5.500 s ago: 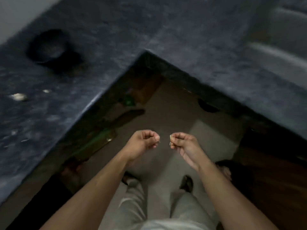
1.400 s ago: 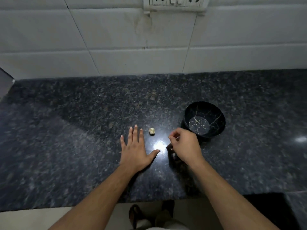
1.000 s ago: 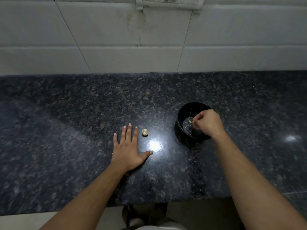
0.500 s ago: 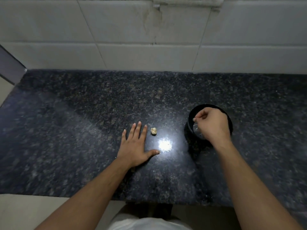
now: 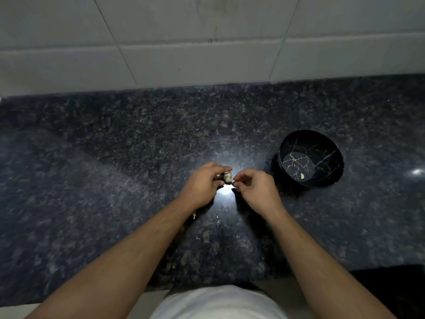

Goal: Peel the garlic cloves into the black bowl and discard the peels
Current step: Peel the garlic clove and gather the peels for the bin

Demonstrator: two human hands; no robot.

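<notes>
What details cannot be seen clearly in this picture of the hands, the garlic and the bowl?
- Garlic clove, head view: small and partly covered by the left hand; how much peel remains is unclear.
- Right hand: its curled fingers hide whatever they pinch.
- Pale piece in the black bowl: too small to identify.
- Pale specks on the counter: too small to name.

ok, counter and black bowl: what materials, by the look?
Counter: polished dark granite or similar stone, by the look; speckled grain and a sharp lamp glare. Black bowl: glossy glazed ceramic or melamine, cannot tell which; pale crack-like veins printed inside, soft sheen on its base.
</notes>
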